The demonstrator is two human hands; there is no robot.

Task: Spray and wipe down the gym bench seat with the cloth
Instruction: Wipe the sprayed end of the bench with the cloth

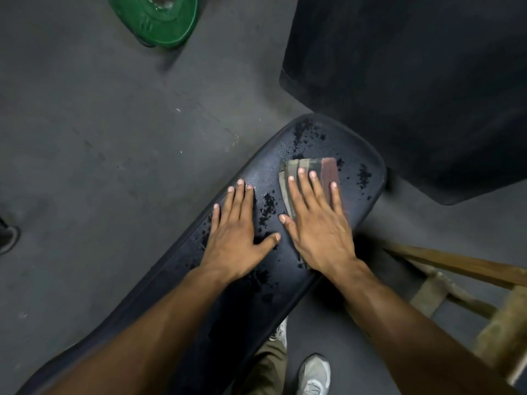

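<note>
The black padded bench seat (358,155) runs from bottom left to the middle right, speckled with dark wet droplets. A folded striped cloth (309,168), olive and maroon, lies flat on the seat near its far end. My right hand (319,223) presses palm-down on the cloth with fingers spread, covering its near half. My left hand (236,238) rests flat on the bare seat just left of it, fingers apart and holding nothing. No spray bottle is in view.
A green weight plate (155,18) lies on the grey floor at the top left. A large black pad (413,81) stands beyond the seat's far end. A wooden stool frame (467,283) is at the right. My shoes (315,374) are below the seat.
</note>
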